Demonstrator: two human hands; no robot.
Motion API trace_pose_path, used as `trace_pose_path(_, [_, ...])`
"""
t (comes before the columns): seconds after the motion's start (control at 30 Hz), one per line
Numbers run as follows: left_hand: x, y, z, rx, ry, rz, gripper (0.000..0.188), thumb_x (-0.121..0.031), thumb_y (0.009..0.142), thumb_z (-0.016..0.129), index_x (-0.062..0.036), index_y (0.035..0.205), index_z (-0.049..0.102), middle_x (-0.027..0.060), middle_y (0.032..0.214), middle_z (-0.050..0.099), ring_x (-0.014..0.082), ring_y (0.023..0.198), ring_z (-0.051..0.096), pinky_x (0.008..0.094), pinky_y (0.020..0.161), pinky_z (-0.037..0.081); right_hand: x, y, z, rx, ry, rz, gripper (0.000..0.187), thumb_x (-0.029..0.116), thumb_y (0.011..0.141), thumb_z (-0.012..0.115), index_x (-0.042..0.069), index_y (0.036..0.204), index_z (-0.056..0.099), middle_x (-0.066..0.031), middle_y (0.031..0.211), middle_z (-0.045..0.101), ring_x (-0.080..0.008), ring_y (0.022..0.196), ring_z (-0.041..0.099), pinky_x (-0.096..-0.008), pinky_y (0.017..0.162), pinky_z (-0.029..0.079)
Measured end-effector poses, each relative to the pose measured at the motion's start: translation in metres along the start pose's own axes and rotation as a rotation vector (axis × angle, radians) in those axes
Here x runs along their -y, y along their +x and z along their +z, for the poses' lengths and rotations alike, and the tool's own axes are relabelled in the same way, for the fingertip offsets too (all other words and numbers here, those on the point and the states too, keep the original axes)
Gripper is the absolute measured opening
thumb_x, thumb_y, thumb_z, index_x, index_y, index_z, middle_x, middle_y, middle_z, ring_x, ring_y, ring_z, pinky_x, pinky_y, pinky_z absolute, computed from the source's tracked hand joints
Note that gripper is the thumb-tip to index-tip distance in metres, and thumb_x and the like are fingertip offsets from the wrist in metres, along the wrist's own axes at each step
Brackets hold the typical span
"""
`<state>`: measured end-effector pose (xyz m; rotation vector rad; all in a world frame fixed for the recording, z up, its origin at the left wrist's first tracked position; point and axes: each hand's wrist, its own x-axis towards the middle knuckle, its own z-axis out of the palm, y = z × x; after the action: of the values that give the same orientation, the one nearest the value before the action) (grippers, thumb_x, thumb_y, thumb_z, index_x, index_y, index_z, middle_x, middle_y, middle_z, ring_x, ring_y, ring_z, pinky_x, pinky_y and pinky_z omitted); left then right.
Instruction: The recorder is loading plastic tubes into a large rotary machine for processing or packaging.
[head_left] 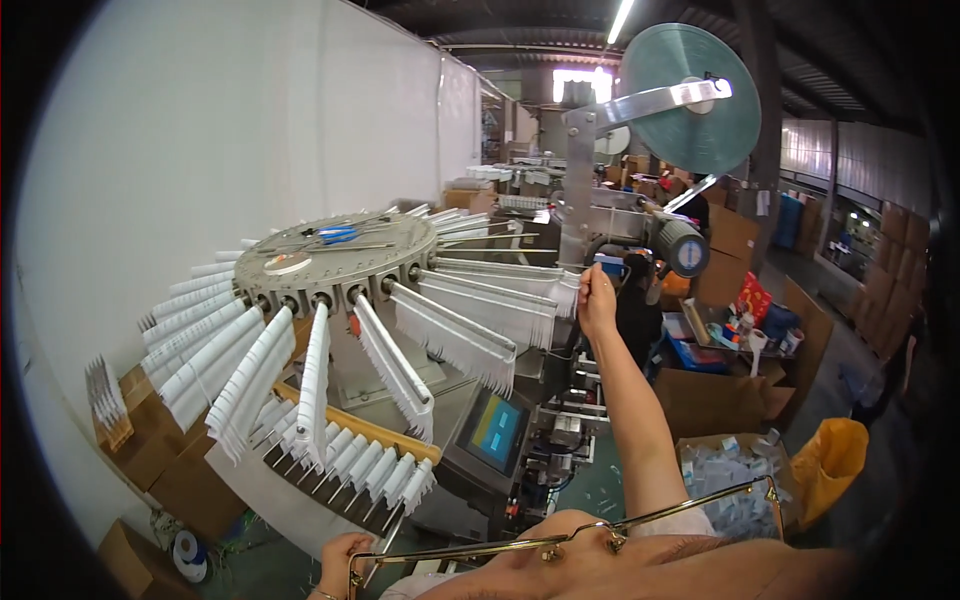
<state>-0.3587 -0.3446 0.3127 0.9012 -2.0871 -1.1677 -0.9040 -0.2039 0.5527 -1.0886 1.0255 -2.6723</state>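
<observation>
My right hand [598,303], arm stretched forward, is closed beside the outer end of a rod hung with white fringed strips [568,290]. A small blue piece [610,265] shows just above its fingers; I cannot make out what they hold. Low in the picture, my left hand [343,562] has curled fingers near a thin pale rod [388,540], and its grip is partly hidden. The rods stand out like spokes from a round metal turntable [335,255]. Under them, a rack with a wooden rail [405,447] carries several more rods of white strips [370,465].
A touch screen [492,432] stands between the turntable and my right arm. Above rises a large green film reel [690,100] on a metal arm, with a motor [683,248] below it. To the right are a carton of clear scraps [735,465] and a yellow bag [830,465].
</observation>
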Motion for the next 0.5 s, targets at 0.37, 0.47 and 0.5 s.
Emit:
trace_pose_path(0.37, [0.153, 0.081, -0.007, 0.634, -0.292, -0.445, 0.025, -0.017, 0.086, 0.058, 0.0021, 0.102, 0.062, 0.0165, 0.082, 0.065, 0.028, 0.072, 0.061, 0.0335, 0.071, 0.048, 0.005, -0.006, -0.002, -0.099, -0.067, -0.01, 0.036, 0.04, 0.095, 0.045, 0.012, 0.073, 0.049, 0.0048, 0.058, 0.042, -0.0048, 0.048, 0.037, -0.0176, 0.044, 0.03])
trace_pose_path(0.47, [0.217, 0.093, 0.003, 0.641, -0.445, -0.588, 0.024, -0.016, 0.086, 0.058, 0.0026, 0.099, 0.062, 0.0172, 0.08, 0.064, 0.0279, 0.07, 0.06, 0.0339, 0.068, 0.048, 0.011, -0.009, -0.004, -0.142, -0.052, -0.002, 0.036, 0.041, 0.095, 0.045, 0.012, 0.073, 0.049, 0.0049, 0.057, 0.041, -0.0044, 0.047, 0.036, -0.0171, 0.042, 0.029])
trace_pose_path(0.5, [0.229, 0.096, 0.005, 0.635, -0.425, -0.562, 0.023, -0.016, 0.086, 0.058, 0.0027, 0.099, 0.062, 0.0175, 0.079, 0.064, 0.0279, 0.07, 0.06, 0.034, 0.068, 0.047, 0.014, -0.009, -0.007, -0.161, -0.034, -0.004, 0.036, 0.041, 0.095, 0.045, 0.013, 0.073, 0.049, 0.0049, 0.057, 0.041, -0.0043, 0.047, 0.036, -0.0168, 0.042, 0.028])
